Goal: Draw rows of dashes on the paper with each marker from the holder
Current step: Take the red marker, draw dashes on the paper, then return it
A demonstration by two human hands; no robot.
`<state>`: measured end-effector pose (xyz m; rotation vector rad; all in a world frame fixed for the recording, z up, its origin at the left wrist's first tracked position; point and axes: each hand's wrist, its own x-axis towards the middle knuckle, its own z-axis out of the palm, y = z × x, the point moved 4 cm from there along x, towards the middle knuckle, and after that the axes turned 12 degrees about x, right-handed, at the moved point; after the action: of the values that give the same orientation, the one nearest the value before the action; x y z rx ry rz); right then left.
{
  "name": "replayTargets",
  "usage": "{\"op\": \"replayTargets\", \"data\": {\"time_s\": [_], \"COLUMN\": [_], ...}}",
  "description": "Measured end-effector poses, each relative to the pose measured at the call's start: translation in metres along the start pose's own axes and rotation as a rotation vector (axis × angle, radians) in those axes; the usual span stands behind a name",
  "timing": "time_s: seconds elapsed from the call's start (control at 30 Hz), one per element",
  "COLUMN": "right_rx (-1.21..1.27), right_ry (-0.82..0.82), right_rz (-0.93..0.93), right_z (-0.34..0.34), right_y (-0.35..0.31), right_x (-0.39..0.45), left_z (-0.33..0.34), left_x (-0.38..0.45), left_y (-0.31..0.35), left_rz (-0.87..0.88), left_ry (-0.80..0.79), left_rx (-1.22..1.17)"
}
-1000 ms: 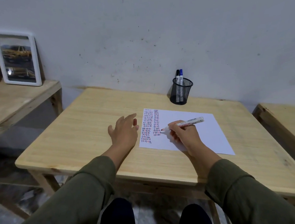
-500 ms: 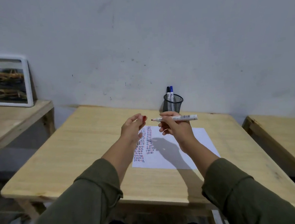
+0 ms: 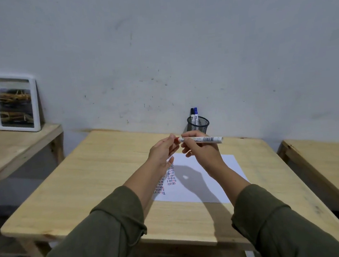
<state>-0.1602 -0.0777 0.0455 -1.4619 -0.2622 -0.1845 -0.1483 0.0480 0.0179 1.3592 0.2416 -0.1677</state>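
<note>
My right hand (image 3: 202,153) grips a white-barrelled red marker (image 3: 204,139), held level above the paper with its tip pointing left. My left hand (image 3: 163,152) pinches the red cap (image 3: 176,139) against the marker's tip end; the cap is mostly hidden by the fingers. Below lies a white sheet of paper (image 3: 213,183) with columns of red and blue dashes (image 3: 169,179) along its left side. A black mesh holder (image 3: 198,125) at the table's far edge contains a black marker (image 3: 192,114) and a blue marker (image 3: 196,114).
The wooden table (image 3: 107,173) stands against a grey wall. A lower wooden bench (image 3: 14,148) at left carries a white-framed picture (image 3: 15,103). Another wooden table (image 3: 325,160) stands at right.
Both hands lifted off the paper. The right hand raised the red marker level, and the left hand came in with the red cap to the marker's tip. The camera tilted up.
</note>
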Motion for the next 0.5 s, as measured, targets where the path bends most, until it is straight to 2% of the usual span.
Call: {"op": "replayTargets", "data": {"time_s": [0.17,0.3,0.37,0.5], "right_rx": [0.022,0.339,0.469,0.532], "right_ry": [0.005,0.105,0.068,-0.098], "right_rz": [0.005,0.106,0.164,0.243], "right_z": [0.002,0.003,0.003,-0.004], "right_y": [-0.004,-0.002,-0.001,-0.003], "right_x": [-0.002,0.001,0.001,-0.001], "left_z": [0.005,0.01,0.011,0.014], "left_x": [-0.001,0.0,-0.001,-0.002], "left_y": [0.004,0.01,0.013,0.025], "left_rz": [-0.035,0.007,0.051,0.118], "left_ry": [0.008,-0.018,-0.021,0.007], "left_rx": [-0.047,-0.163,-0.167,-0.092]}}
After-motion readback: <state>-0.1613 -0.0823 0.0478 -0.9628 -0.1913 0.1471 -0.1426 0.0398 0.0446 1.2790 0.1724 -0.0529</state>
